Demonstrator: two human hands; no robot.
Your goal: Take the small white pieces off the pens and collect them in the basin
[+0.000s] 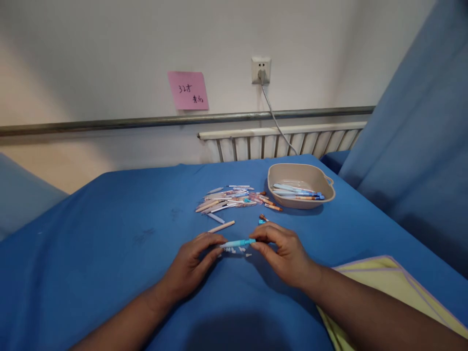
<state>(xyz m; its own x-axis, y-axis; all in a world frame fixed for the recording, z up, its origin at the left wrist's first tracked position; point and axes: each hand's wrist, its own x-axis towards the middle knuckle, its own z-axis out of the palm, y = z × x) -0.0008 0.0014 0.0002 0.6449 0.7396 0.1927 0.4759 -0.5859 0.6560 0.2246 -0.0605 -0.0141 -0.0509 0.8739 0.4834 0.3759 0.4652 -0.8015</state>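
A light-blue pen (237, 243) lies level between my two hands, above the blue cloth. My left hand (195, 261) pinches its pale left end between thumb and fingers. At the darker turquoise right end, my right hand (280, 248) grips with thumb and fingertips. Just below the pen, several small whitish pieces (241, 249) are scattered on the cloth. Beyond my left fingers rests a beige pen barrel (222, 226). Small brown and blue parts (262, 219) sit just past my right fingers. A loose pile of pens and pen parts (230, 199) spreads farther back.
A beige plastic basket (300, 169) with several pens in it stands at the back right of the blue-covered table (120, 219). A folded yellow cloth (380, 287) lies under my right forearm. Behind are a wall rail (146, 122), a plugged socket (261, 70) and a blue curtain (420, 146).
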